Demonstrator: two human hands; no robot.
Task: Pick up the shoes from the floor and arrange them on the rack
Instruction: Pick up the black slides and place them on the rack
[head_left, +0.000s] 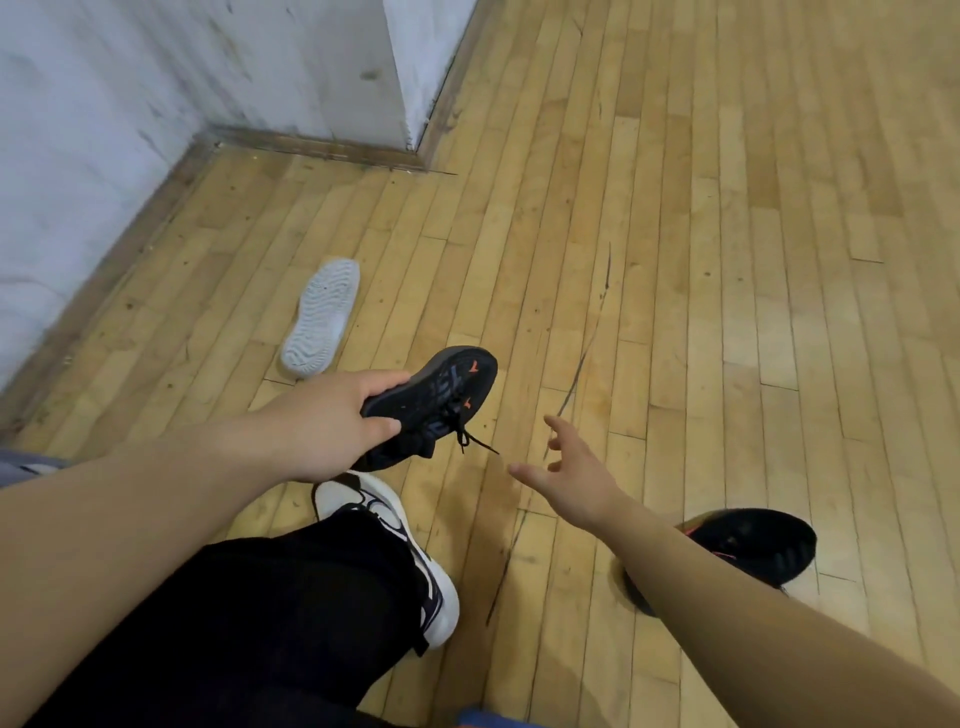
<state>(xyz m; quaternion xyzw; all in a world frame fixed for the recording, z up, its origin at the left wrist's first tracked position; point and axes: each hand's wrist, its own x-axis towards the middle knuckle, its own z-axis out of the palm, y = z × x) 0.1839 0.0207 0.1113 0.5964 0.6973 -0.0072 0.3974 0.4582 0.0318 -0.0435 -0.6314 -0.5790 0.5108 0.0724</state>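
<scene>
head view: mid-frame your left hand (322, 421) clamps one end of the black shoe (441, 400), right hand (569, 475) fingers spread, empty; that end-grip may let it slip

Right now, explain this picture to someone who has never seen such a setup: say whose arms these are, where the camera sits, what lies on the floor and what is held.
No machine here: one camera worn on a person's head looks down at their own bare arms. The left hand grips a black lace-up sneaker with orange marks, laces dangling. The right hand is open, fingers spread, holding nothing. On the pale wooden plank floor lie a white shoe turned sole up and a second black sneaker behind the right forearm. The white-and-black sneaker is on the person's own foot.
</scene>
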